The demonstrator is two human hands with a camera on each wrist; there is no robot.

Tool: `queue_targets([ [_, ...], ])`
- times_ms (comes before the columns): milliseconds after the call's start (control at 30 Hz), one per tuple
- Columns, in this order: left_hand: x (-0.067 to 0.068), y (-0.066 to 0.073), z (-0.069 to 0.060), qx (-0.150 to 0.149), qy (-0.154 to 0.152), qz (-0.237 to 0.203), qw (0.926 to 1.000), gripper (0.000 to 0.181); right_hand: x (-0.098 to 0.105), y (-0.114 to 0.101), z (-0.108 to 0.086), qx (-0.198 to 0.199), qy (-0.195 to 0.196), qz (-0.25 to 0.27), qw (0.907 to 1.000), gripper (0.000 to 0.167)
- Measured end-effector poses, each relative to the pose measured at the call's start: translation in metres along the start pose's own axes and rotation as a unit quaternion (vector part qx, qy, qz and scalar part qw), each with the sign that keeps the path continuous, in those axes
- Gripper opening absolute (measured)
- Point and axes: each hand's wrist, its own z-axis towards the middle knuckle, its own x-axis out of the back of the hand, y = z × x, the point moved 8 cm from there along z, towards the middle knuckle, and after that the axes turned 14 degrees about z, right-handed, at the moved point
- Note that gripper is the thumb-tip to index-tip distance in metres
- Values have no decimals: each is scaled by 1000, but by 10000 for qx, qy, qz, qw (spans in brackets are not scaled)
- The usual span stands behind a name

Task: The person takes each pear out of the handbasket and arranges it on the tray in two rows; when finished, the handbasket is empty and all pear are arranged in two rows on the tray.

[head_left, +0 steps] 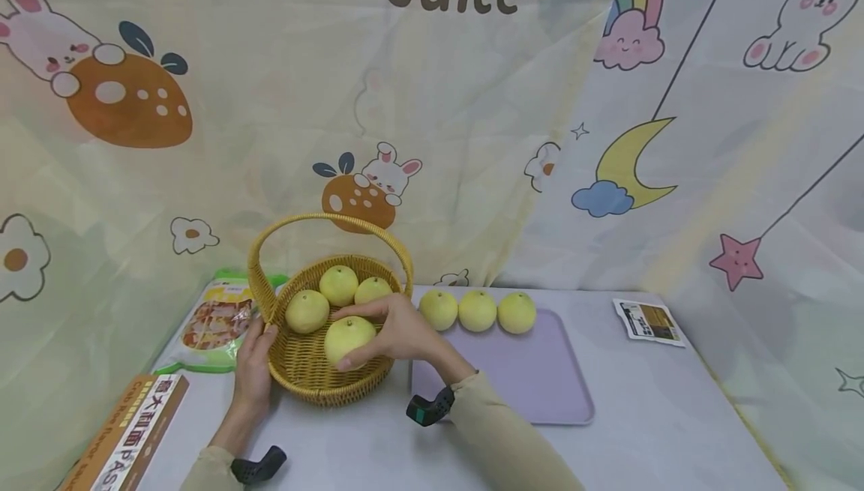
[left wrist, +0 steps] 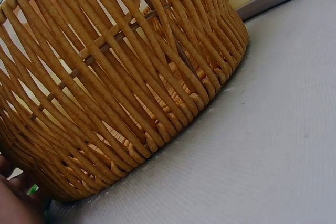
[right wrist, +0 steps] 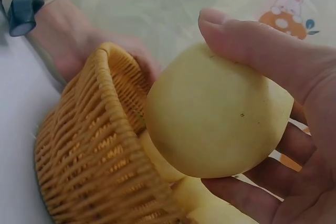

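Observation:
My right hand [head_left: 398, 330] holds a round yellow-green fruit [head_left: 349, 341] over the front of a wicker basket [head_left: 324, 399]. In the right wrist view the thumb lies on one side of this fruit [right wrist: 215, 114], with fingers round the other. Three similar fruits, one being [head_left: 307, 312], sit at the back and left inside the basket. At the basket's left side, my left hand [head_left: 253, 367] grips the rim near the handle's foot. The left wrist view shows the woven wall [left wrist: 121, 77] close up, and only a little of that hand.
Right of the basket, a lilac tray [head_left: 520, 386] bears three more fruits [head_left: 478, 312] in a row along its back edge. A green-edged food packet [head_left: 216, 318] and a pasta box [head_left: 128, 431] lie at left. A small sachet [head_left: 649, 322] lies far right.

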Motion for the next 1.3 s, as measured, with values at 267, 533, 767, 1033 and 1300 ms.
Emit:
queue_targets([
  [267,-2,-1,1,53,-41,-28,10000,55,28,-9,-25,326,297,270,9987,62],
  [533,-3,1,0,42,-51,-44,10000,55,66,-16,-51,471,573,379,9965,64],
  [767,-3,0,-1,70,-77,-68,9999,56,104,-10,-74,574,906,532,9928,67],
  [1033,-3,-1,-2,80,-103,-70,9999,56,137,2,-92,428,1287,314,9903,67],
  [1300,-1,-1,-1,75,-103,33,9999,57,164,2,-107,224,1690,126,9853,67],
])
